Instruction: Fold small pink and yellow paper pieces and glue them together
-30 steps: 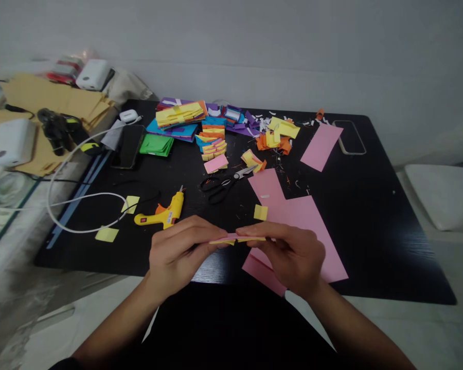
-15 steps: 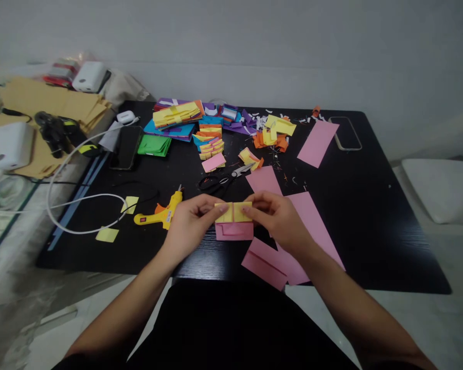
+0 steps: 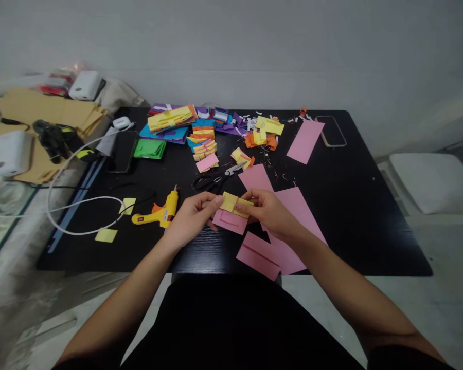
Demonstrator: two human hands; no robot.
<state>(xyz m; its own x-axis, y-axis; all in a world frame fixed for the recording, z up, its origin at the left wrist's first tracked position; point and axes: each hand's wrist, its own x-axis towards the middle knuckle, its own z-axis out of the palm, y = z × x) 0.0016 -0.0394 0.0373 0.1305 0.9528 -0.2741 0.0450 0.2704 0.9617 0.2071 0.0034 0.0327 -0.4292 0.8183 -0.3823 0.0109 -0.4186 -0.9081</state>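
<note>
Between the pinched thumbs and fingers of left hand point(image 3: 191, 216) and right hand point(image 3: 272, 210), folded pink-and-yellow paper point(image 3: 228, 206), its ends partly covered, some fingertips hidden behind, pink sheet point(image 3: 301, 205) below right fingers partly masked.

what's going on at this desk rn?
A person holds a folded yellow-and-pink paper piece between the left hand and right hand, over a black table. A yellow glue gun lies beside the left hand, black-handled scissors lie beyond both hands, and a large pink sheet lies by the right. Folded paper bundles sit farther back.
</note>
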